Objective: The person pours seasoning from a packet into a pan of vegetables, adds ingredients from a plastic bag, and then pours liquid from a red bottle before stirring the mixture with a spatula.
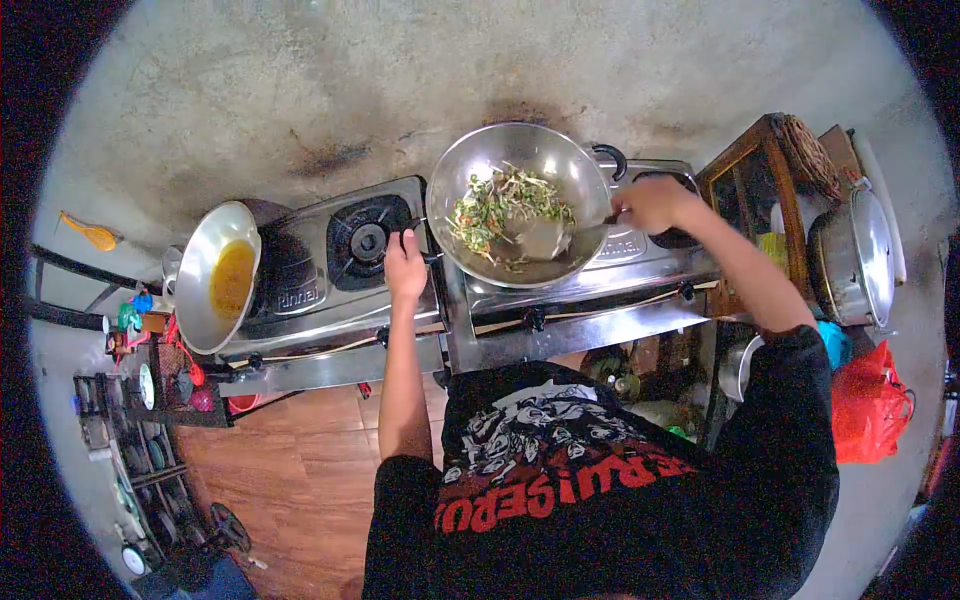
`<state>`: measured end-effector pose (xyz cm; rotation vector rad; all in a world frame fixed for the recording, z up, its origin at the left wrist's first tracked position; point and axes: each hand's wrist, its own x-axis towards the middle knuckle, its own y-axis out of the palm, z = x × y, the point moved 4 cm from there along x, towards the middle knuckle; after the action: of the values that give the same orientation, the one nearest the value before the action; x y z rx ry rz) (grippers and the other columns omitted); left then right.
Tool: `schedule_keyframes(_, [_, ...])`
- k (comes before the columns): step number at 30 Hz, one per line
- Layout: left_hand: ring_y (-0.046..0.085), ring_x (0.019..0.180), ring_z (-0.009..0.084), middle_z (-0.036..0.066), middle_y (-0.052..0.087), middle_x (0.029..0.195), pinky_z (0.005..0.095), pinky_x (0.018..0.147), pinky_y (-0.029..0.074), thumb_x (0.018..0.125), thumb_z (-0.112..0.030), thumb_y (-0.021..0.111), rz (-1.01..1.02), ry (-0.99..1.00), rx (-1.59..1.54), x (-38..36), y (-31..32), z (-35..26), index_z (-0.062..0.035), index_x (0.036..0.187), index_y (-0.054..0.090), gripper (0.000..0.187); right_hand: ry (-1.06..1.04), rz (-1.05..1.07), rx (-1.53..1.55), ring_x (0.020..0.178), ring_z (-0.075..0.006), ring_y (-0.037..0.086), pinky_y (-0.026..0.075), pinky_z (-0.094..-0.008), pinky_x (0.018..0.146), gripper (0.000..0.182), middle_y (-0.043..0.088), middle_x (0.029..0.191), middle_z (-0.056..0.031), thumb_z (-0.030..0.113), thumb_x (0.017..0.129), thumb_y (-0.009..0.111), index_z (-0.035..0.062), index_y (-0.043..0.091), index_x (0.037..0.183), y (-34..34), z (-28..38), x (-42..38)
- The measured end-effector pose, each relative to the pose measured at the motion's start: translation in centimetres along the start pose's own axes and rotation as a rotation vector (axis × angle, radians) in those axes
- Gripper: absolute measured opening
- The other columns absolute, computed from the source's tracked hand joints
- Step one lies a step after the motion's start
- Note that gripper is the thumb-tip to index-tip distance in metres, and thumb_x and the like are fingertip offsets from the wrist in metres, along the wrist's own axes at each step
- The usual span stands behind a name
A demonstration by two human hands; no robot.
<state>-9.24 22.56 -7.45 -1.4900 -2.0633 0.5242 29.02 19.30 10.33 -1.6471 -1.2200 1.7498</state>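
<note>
A large steel wok [462, 163] sits over the right-hand stove, holding chopped green vegetables [490, 205] with a few orange-red bits. My left hand [405, 268] is closed around the wok's dark handle at its left side. In my right hand [652, 204] is a spatula [545, 238], its flat metal blade down in the wok beside the vegetables. My fingers partly hide the spatula's grip. The wok's other black handle [610, 158] sticks out at the upper right, free of either hand.
Left of the wok is a gas stove [345, 295] with a bare burner [367, 242]. A second pan [205, 270] with yellowish oil stands at its far end. On the right are a wooden cabinet [730, 180], a large pot [840, 260] and a red plastic bag [868, 410].
</note>
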Motion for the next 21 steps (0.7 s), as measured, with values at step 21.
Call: schedule_keyframes(21, [0.054, 0.103, 0.0445, 0.027, 0.059, 0.108, 0.0468, 0.087, 0.041, 0.095, -0.043, 0.041, 0.148, -0.101, -0.039, 0.5, -0.1, 0.3, 0.0021, 0.117, 0.054, 0.052, -0.166, -0.648, -0.189, 0.078, -0.0324, 0.066, 0.052, -0.0451, 0.067, 0.011, 0.067, 0.079, -0.0124, 0.014, 0.075, 0.062, 0.0098, 0.068, 0.084, -5.5, 1.8, 7.7])
